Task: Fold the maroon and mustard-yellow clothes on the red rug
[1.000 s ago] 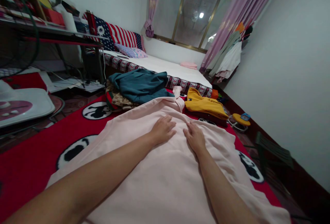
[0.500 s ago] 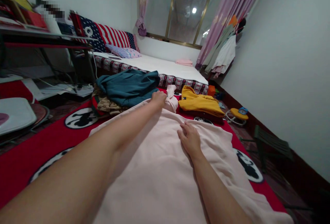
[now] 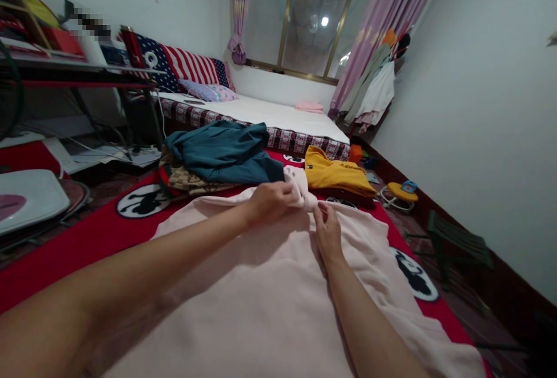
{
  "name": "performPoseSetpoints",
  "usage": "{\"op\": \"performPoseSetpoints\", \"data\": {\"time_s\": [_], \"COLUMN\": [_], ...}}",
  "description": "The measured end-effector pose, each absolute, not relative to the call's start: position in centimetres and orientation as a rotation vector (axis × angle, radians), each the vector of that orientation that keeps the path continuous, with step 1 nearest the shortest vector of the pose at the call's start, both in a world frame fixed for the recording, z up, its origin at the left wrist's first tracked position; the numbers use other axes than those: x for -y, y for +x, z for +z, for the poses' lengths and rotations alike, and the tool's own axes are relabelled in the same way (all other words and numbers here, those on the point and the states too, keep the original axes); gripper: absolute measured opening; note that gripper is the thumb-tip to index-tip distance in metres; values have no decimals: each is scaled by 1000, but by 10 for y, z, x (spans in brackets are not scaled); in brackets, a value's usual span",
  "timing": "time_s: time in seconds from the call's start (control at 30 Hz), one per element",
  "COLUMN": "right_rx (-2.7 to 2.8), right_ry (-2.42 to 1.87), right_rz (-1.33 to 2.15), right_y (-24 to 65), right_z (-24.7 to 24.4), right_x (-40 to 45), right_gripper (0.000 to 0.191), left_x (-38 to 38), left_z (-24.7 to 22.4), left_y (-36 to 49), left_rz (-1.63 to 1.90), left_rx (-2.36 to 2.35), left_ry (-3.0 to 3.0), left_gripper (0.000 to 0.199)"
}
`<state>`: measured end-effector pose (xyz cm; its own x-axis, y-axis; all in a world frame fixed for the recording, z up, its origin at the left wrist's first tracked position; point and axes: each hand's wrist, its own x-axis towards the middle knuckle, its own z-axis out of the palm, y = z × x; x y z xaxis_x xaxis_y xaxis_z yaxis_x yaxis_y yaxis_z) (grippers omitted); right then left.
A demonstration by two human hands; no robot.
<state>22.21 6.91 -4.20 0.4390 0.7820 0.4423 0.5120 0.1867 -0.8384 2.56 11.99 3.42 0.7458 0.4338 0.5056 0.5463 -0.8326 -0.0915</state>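
Note:
A pale pink garment (image 3: 261, 297) lies spread over the red cover, its far edge wavy and a narrow bunched part, perhaps a collar, standing up in the middle. My left hand (image 3: 272, 202) is closed on the left side of that bunched part, thumb and fingers pinching the cloth. At its right side my right hand (image 3: 327, 228) pinches the garment's far edge between thumb and fingertips. Just beyond the left hand lies a dark teal garment (image 3: 221, 148) on a brown patterned one (image 3: 187, 183). Beyond the right hand is a folded yellow garment (image 3: 337, 170).
The red cover (image 3: 78, 256) has black-and-white round prints. Behind it stands a bed (image 3: 256, 110) with pillows under a window. A desk (image 3: 82, 70) and a white-seated chair (image 3: 30, 198) are at left. A yellow stool (image 3: 400, 192) and a dark folding stool (image 3: 459, 241) stand at right.
My left hand has drawn the bunched part of the pink garment nearer and to the right. My right hand has risen slightly and now pinches the far edge instead of resting on the cloth.

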Motion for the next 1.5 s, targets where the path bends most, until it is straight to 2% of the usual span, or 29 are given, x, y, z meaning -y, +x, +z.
{"op": "performPoseSetpoints", "data": {"time_s": [0.07,0.23,0.37,0.47,0.57,0.67,0.77,0.83,0.93,1.0,1.07,1.17,1.27,1.37,1.5], "right_rx": [1125,1070,1092,1183,1326,1427,1422,1401,1311,1268,1293,1463,1921,2423,2341], "right_ry": [-1460,-1502,-1466,-1472,-1747,-1974,-1949,-1894,-1654,-1358,-1127,-1085,-1023,-911,-1101], "right_rz": [294,152,1,103,214,238,213,162,93,73,77,160,328,477,450], "right_y": [222,223,225,223,217,208,201,199,195,192,186,175,165,158,153], "right_z": [-39,-38,-34,-18,3,17,27,36,57,70,77,72,54,38,27], "right_x": [-68,-65,-74,-96,-124,-144,-148,-142,-118,-91,-57,1,52,85,103], "right_gripper": [51,52,44,44,45,30,21,25,42,43,37,24,9,20,48], "left_x": [-93,-67,-68,-68,-69,-71,-74,-75,-79,-84,-89,-97,-101,-102,-100], "left_z": [8,-32,-30,-26,-26,-26,-25,-24,-24,-23,-22,-19,-14,-8,-2], "left_y": [12,-2,-1,-2,-5,-7,-9,-11,-12,-14,-16,-25,-40,-53,-63], "left_rz": [-593,-709,-777,-847,-897,-934,-951,-991,-1215,-1464,-1699,-1951,-2134,-2141,-2009], "left_rx": [652,979,1015,1018,993,1001,1043,1080,1149,1197,1243,1356,1490,1505,1493], "left_ry": [-2816,-2890,-2937,-2983,-3024,-3029,-3010,-2998,-2938,-2852,-2738,-2538,-2421,-2451,-2544], "left_gripper": [25,31,31,30,29,27,24,22,21,20,20,22,18,18,20]}}
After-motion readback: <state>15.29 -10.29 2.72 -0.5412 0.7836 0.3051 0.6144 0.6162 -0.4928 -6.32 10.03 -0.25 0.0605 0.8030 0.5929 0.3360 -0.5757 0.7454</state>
